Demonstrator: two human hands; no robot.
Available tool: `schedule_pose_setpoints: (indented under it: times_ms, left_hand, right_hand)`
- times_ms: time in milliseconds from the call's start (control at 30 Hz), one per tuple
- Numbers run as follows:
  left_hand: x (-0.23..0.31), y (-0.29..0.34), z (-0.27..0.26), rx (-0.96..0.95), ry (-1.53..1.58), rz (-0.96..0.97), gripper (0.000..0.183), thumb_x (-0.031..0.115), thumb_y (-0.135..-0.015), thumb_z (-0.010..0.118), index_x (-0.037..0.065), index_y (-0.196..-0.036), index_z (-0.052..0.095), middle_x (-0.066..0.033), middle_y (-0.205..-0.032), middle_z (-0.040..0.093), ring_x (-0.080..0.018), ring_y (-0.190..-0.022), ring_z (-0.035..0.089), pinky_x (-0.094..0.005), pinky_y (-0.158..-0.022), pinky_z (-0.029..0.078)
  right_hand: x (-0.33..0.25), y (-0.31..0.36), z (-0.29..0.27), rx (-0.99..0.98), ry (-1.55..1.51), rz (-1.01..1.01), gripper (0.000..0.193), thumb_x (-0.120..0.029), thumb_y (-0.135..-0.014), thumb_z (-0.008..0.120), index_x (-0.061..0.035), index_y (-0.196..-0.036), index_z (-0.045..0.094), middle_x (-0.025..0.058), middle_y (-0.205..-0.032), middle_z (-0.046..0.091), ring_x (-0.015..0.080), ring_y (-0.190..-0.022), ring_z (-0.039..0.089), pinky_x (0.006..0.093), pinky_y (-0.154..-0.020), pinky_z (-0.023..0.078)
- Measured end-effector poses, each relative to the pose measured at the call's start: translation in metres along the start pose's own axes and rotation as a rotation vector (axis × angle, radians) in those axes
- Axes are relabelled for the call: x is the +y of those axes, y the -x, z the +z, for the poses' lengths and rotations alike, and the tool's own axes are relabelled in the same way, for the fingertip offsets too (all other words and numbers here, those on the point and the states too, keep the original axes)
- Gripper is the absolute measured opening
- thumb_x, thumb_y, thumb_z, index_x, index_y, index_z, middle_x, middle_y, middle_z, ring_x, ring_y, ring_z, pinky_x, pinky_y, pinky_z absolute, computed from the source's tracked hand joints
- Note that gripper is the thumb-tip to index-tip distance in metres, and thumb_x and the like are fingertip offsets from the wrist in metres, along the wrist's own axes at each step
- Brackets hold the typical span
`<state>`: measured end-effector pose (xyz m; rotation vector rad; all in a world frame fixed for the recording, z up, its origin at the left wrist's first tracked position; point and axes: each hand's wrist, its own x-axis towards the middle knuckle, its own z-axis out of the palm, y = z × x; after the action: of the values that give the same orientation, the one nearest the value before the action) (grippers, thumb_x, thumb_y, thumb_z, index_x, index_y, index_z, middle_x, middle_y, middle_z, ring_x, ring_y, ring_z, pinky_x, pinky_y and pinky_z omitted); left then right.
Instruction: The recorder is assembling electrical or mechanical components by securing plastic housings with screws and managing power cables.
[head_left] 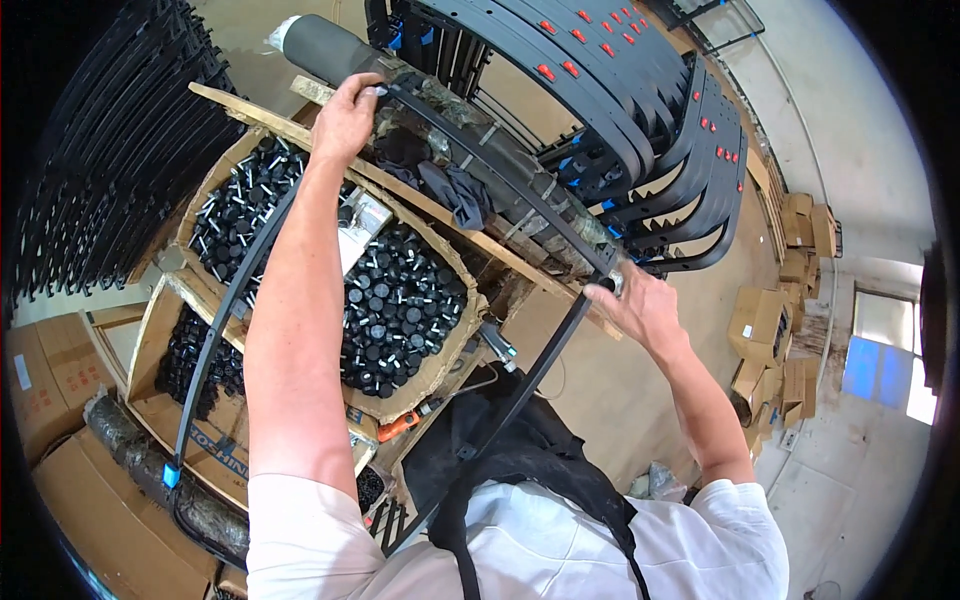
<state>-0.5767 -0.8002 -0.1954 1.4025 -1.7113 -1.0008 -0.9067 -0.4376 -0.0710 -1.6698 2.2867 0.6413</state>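
A black metal tube frame (500, 170) spans my two hands, one side bar sloping down toward my apron and the other bending down past the left of my left forearm. My left hand (345, 122) is closed at its far corner, with a small shiny piece at the fingertips. At the right corner my right hand (640, 303) grips the tube, its thumb beside a small whitish end piece. Beneath the top bar lies a long padded roll (328, 50) with a patterned wrapping and a dark cloth (455, 190) against it.
Cartons below my left arm hold black knobs with screw stems (395, 315). An orange-handled tool (398, 427) and a second hand tool (497, 342) lie nearby. Stacked black frames (600, 80) with red pieces stand far right, more black frames (90, 150) at left. Boxes (757, 325) line the wall.
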Motion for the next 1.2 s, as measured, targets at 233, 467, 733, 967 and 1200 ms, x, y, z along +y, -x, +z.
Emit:
schedule_pose_setpoints:
  times_ms: [233, 467, 733, 967, 1200]
  left_hand:
    - [0.006, 0.001, -0.001, 0.028, -0.009, 0.097, 0.030, 0.034, -0.104, 0.063, 0.025, -0.132, 0.072, -0.0077, -0.126, 0.070, -0.0272, -0.119, 0.068, -0.0403, -0.104, 0.051]
    - [0.013, 0.007, 0.003, 0.084, -0.081, 0.086, 0.031, 0.031, -0.103, 0.066, 0.015, -0.129, 0.074, -0.0118, -0.125, 0.071, -0.0257, -0.119, 0.068, -0.0376, -0.107, 0.050]
    - [0.013, 0.007, 0.001, 0.045, -0.055, 0.074, 0.036, 0.032, -0.107, 0.058, 0.018, -0.138, 0.068, -0.0080, -0.131, 0.074, -0.0259, -0.125, 0.068, -0.0380, -0.108, 0.049]
    - [0.016, 0.008, -0.002, 0.024, -0.276, 0.196, 0.035, 0.037, -0.099, 0.071, 0.024, -0.131, 0.072, -0.0058, -0.135, 0.068, -0.0301, -0.127, 0.065, -0.0416, -0.106, 0.051]
    - [0.021, 0.004, -0.017, -0.010, -0.247, 0.109, 0.092, 0.033, -0.093, 0.074, 0.014, -0.168, 0.024, -0.0177, -0.153, 0.057, -0.0382, -0.138, 0.059, -0.0456, -0.115, 0.046]
  right_hand:
    - [0.026, 0.002, 0.005, -0.043, 0.172, -0.184, 0.048, -0.037, -0.082, 0.082, -0.0012, -0.107, 0.061, 0.0215, -0.078, 0.072, 0.0383, -0.076, 0.075, 0.0480, -0.068, 0.060]
    - [0.019, 0.003, -0.004, 0.274, 0.019, -0.328, 0.024, -0.021, -0.085, 0.072, -0.0012, -0.098, 0.072, 0.0199, -0.083, 0.074, 0.0397, -0.081, 0.074, 0.0507, -0.069, 0.059]
    - [0.024, 0.001, 0.002, 0.004, 0.156, -0.299, 0.023, -0.016, -0.085, 0.067, -0.0023, -0.103, 0.068, 0.0181, -0.078, 0.073, 0.0368, -0.075, 0.075, 0.0499, -0.065, 0.059]
    - [0.011, -0.009, -0.004, 0.036, 0.292, -0.389, 0.026, -0.027, -0.092, 0.067, -0.0004, -0.092, 0.069, 0.0197, -0.075, 0.073, 0.0371, -0.070, 0.074, 0.0494, -0.062, 0.058]
    - [0.004, -0.012, 0.018, 0.211, -0.007, -0.332, 0.036, -0.034, -0.101, 0.063, 0.0003, -0.091, 0.066, 0.0213, -0.073, 0.073, 0.0375, -0.066, 0.074, 0.0481, -0.059, 0.057]
